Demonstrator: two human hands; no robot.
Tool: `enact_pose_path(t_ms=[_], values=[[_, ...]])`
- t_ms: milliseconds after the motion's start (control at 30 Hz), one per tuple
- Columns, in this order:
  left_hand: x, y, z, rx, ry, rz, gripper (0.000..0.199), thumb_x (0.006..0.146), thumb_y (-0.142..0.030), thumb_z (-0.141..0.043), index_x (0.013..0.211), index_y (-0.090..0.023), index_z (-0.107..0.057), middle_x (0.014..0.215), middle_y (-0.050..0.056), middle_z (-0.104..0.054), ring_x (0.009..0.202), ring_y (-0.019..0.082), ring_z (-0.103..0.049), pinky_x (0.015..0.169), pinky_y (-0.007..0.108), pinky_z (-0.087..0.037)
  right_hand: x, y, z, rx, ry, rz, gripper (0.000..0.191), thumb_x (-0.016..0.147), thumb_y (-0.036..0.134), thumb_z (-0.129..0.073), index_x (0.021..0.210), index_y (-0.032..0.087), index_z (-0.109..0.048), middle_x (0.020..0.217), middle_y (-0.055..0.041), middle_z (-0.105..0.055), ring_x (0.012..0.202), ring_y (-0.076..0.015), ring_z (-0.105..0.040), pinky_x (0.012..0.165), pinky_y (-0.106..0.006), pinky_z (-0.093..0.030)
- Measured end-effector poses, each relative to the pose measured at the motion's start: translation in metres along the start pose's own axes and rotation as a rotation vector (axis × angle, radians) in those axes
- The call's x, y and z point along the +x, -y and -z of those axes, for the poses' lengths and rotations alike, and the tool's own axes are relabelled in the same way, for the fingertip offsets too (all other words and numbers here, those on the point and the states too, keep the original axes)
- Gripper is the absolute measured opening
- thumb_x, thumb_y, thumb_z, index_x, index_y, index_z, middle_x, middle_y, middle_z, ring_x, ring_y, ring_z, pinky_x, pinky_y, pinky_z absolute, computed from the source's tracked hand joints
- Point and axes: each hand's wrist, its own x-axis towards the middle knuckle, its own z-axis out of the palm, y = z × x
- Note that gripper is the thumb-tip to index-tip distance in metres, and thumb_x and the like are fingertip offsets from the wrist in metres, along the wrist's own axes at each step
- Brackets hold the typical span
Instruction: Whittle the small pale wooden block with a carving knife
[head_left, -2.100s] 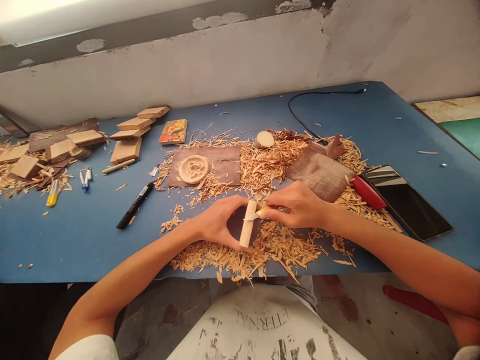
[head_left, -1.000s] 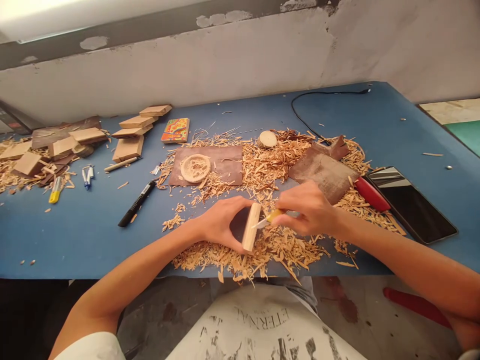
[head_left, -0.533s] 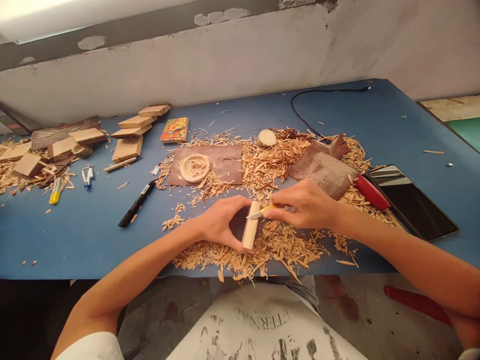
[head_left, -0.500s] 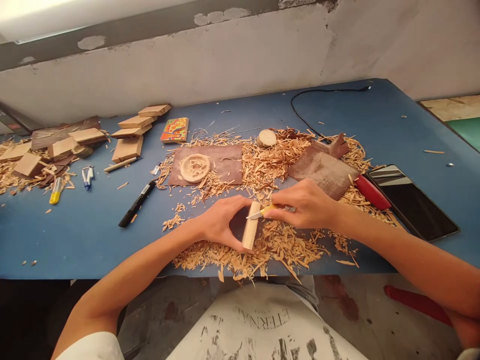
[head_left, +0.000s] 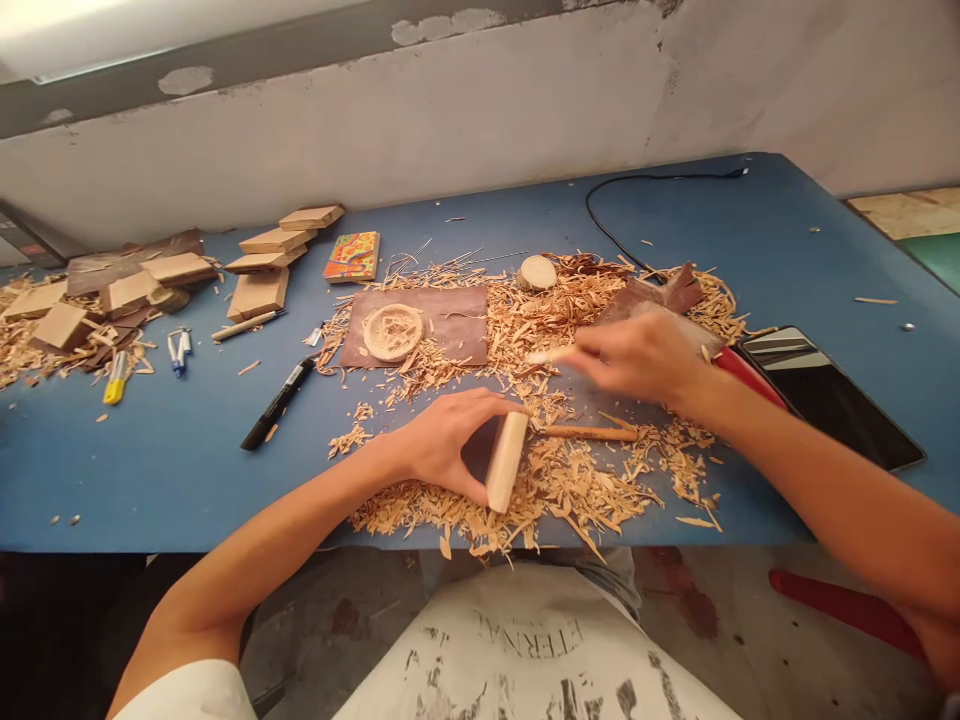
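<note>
Thumb and fingers of my left hand (head_left: pixel 450 440) grip a pale wooden block (head_left: pixel 508 462) by its two ends, tilted above the shavings. My right hand (head_left: pixel 637 360) is closed on a craft knife (head_left: pixel 553 356), its yellow handle and blade smeared by motion. The knife is up and to the right of the block, apart from it. Under both hands lie curled wood shavings (head_left: pixel 577 490). A thin brown stick (head_left: pixel 592 433) rests on them, just right of the block.
A carved wooden disc (head_left: pixel 392 332) lies on brown sandpaper (head_left: pixel 461 310). Behind are a round wood slice (head_left: pixel 538 272) and a black cable (head_left: pixel 607 183). A phone (head_left: pixel 840 400) lies right; a black marker (head_left: pixel 277 405), a yellow cutter (head_left: pixel 115 378) and wooden blocks (head_left: pixel 257 295) lie left.
My right hand has lifted the knife off the block and moved up and right. The brown stick now shows where the hand was. My left hand keeps its grip; the block has turned slightly.
</note>
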Motion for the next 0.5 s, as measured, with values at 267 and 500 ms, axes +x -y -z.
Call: enact_pose_path(t_ms=[267,500], values=[[-0.001,0.002,0.000,0.014,0.022,0.002,0.093,0.062,-0.057,-0.087,0.141,-0.023,-0.051,0.127,0.014,-0.069,0.114,0.034,-0.068,0.098,0.050,-0.054,0.001,0.003,-0.012,-0.009,-0.028,-0.003,0.048,0.103,0.053,-0.049,0.069,0.021,-0.062,0.057,-0.0023,-0.064,0.053,-0.0142,-0.052,0.055,-0.033,-0.023],[0.000,-0.001,0.000,-0.133,-0.060,-0.009,0.097,0.062,-0.049,-0.092,0.145,-0.027,-0.047,0.139,0.014,-0.063,0.126,0.034,-0.063,0.107,0.053,-0.052,-0.003,0.016,-0.020,0.120,-0.058,0.054,0.046,0.103,0.051,-0.051,0.070,0.020,-0.059,0.059,-0.0002,-0.065,0.051,-0.0116,-0.052,0.055,-0.031,-0.027]])
